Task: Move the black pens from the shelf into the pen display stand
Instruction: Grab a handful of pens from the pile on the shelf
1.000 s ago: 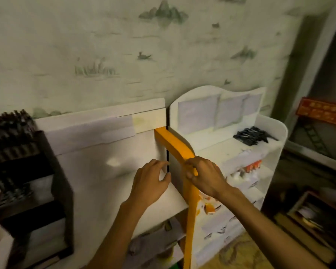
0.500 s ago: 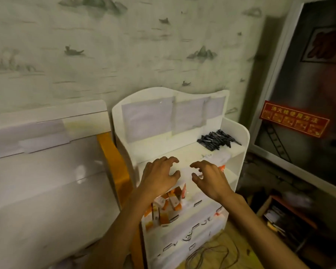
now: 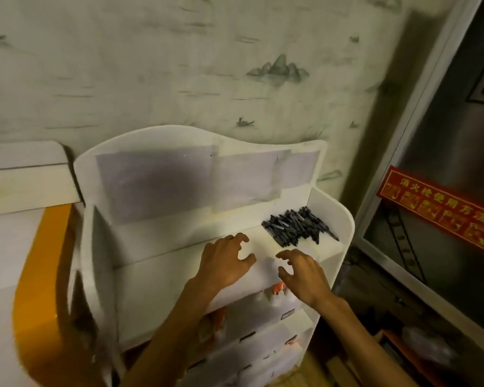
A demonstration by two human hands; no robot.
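Right now the black pens (image 3: 299,229) lie in a loose, criss-crossed heap at the right end of the top tier of the white shelf (image 3: 179,241), close against its right side wall. None has been lifted yet, by the look of it. Both hands hover over the shelf's front edge, short of the heap and touching nothing. The left hand (image 3: 224,263) has its fingers loosely curled and empty; the right hand (image 3: 302,275) is likewise half-curled, fingers parted, holding nothing, and sits nearer the pens. The pen display stand is not in sight from this angle, so where the pens must go cannot be told from this view.

The step in hand seems to be the reach for a first batch. To do it well, I would send the right hand in from the open left side of the heap, since the side wall blocks the other flank. Because the pens point every way, a grab from above would likely catch only a few and scatter others toward the front lip. Better to sweep a bunch together with the fingers, turn them parallel, then close round the middle of the bundle. The left hand could cup the front edge to stop strays rolling down onto the lower tiers, where small orange-and-white items (image 3: 277,291) sit.
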